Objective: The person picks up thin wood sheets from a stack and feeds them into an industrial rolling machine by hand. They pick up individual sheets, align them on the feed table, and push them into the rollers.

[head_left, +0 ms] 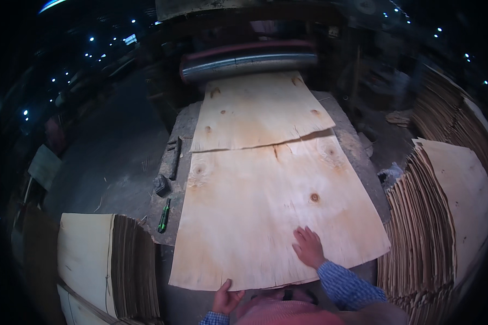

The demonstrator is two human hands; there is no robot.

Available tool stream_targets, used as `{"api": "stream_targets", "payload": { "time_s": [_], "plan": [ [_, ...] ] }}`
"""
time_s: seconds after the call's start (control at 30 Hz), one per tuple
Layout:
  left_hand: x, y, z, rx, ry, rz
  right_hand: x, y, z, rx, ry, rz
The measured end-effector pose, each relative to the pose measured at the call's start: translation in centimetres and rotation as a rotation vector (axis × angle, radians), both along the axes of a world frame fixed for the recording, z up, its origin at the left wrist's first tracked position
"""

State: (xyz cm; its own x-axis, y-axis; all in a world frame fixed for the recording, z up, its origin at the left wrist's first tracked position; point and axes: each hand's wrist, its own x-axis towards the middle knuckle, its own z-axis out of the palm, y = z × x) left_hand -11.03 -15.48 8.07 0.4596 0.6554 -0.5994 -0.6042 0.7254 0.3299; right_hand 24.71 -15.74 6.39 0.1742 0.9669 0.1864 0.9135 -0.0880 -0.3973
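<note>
A large, pale wood veneer sheet (255, 216) with a few knots lies in front of me on a worn work table. My left hand (226, 299) holds its near edge, thumb on top and the other fingers partly hidden below. Toward the right side of the same sheet, my right hand (309, 247) rests palm down with fingers stretched out. Beyond it lies a second veneer sheet (255, 114), its ragged near edge meeting the first sheet's far end and casting a thin shadow there. The second sheet's far end reaches under a shiny metal roller (249, 62).
On the table's left margin lie a green utility knife (164, 215), a dark block (161, 185) and a dark bar (173, 157). Veneer stacks stand close by at left (87, 254) and right (423, 216), with another stack (450, 114) farther right.
</note>
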Motion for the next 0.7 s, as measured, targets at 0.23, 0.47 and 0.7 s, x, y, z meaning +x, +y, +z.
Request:
{"api": "stream_targets", "payload": {
  "time_s": [0.23,0.47,0.7],
  "plan": [
    [0.7,1.8,8.7,0.222,0.029,-0.044,-2.6,-12.3,11.3,-0.020,-0.046,0.068],
    [-0.2,1.5,8.4,0.182,-0.078,-0.101,-2.7,-11.1,11.3,-0.043,-0.204,0.082],
    [-1.3,-2.1,7.4,0.134,0.024,-0.145,-4.2,-12.6,7.9,-0.169,-0.168,-0.040]
  ]
}}
